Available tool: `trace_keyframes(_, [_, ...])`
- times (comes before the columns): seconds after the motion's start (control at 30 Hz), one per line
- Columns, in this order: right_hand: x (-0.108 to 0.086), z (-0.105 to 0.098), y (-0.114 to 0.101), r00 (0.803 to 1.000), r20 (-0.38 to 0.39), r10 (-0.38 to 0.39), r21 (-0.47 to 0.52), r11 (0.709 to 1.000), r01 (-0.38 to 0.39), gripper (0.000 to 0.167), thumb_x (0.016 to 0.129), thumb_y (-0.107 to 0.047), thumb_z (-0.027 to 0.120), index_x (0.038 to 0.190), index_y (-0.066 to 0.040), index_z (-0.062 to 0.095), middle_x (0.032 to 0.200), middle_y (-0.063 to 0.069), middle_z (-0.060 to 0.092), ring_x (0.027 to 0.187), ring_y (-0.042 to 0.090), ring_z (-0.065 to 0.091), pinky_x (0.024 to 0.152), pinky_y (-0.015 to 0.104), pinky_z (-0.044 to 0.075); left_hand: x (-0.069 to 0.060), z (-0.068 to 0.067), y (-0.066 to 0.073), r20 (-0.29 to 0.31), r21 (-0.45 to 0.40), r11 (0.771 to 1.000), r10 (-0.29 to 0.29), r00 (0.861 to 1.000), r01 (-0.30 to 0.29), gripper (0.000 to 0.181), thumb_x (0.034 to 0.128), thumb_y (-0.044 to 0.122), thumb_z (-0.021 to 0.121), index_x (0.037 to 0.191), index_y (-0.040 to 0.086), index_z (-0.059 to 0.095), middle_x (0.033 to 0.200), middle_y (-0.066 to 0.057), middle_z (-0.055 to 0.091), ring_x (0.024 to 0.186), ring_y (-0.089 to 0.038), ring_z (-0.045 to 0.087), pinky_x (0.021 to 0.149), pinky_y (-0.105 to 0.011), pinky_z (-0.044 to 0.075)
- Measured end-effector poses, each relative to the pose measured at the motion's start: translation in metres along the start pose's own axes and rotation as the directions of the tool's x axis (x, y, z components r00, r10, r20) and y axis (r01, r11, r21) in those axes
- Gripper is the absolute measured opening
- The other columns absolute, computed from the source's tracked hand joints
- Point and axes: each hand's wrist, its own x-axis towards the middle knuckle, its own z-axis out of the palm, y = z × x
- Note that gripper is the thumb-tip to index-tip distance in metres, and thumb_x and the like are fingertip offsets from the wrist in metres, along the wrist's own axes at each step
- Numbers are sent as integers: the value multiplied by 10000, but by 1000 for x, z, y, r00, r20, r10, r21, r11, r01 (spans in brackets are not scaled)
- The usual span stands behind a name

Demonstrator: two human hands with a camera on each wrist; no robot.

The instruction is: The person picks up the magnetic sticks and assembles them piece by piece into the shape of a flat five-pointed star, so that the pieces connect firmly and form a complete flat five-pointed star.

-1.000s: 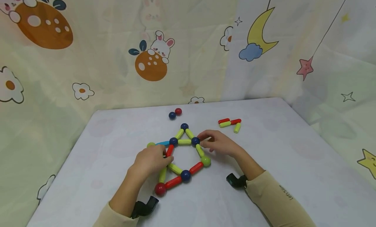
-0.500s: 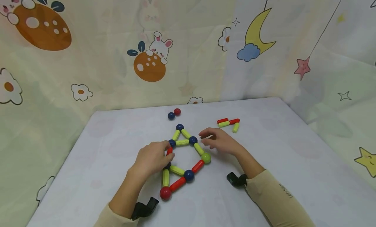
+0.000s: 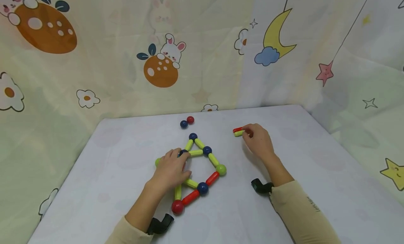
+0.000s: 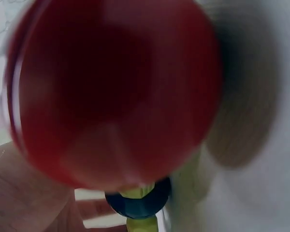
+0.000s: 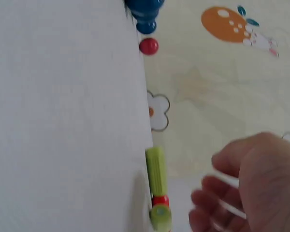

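In the head view, a frame of magnetic sticks and balls lies on the table, with a blue ball [image 3: 193, 136] at its far tip. Other parts include a green ball [image 3: 221, 169] on the right and a red ball [image 3: 177, 207] nearest me. My left hand [image 3: 171, 169] grips the frame's left side, fingers bent over a blue ball and thumb lower down; it hides the sticks below. Up close, the red ball [image 4: 121, 92] fills the left wrist view. My right hand [image 3: 259, 140] hovers beside loose magnetic sticks [image 3: 238, 133], fingers loosely bent and apart from the green stick [image 5: 157, 171].
A loose blue ball [image 3: 184, 124] and a loose red ball [image 3: 190, 119] sit near the table's far edge. Behind the white table [image 3: 126, 142] hangs a printed cloth [image 3: 208, 61].
My right hand has moved from the frame's right side to the loose sticks. The frame turned slightly, then stayed put. My left hand has shifted over the upper-left blue ball.
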Motion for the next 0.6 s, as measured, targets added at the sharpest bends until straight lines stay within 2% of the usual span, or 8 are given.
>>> trace_keyframes(0.1, [1,-6,13,993,-15,120,-88,989,-121,343,981,-175,550,1261,-20,671,1110,196,640,910,330,599,728,420,497,2,2,-5,31,-28,999,-21,999,21,558,895,286,772,1411,138,622,1535,-183,507,1418,-407,485,1145,-617,390])
trace_keyframes(0.17, [1,-8,22,982,15,190,-119,975,-187,376,975,-191,523,1281,-16,655,1117,216,622,904,343,589,689,414,489,4,3,-8,42,-51,999,-13,999,15,556,896,269,775,1418,150,622,1553,-165,502,1418,-395,493,1143,-610,398])
trace_keyframes(0.27, [0,-10,29,965,79,249,-144,961,-236,395,968,-222,499,1286,-35,642,1098,211,641,884,338,595,650,376,472,7,2,-13,63,-76,997,11,998,-6,551,898,245,780,1422,177,624,1575,-131,489,1431,-377,482,1140,-589,415])
trace_keyframes(0.4, [1,-10,31,958,147,248,-153,962,-226,395,972,-251,500,1298,-69,632,1041,176,662,874,318,593,665,372,462,8,1,-18,95,-95,995,40,995,-31,547,902,238,780,1426,203,624,1596,-105,467,1457,-366,455,1146,-576,415])
trace_keyframes(0.6, [4,-10,28,946,241,219,-151,971,-187,415,1002,-286,533,1309,-29,643,1144,199,660,1042,353,589,874,487,512,8,0,-19,112,-104,994,44,993,-32,542,904,251,776,1423,207,628,1605,-102,457,1463,-374,443,1143,-594,410])
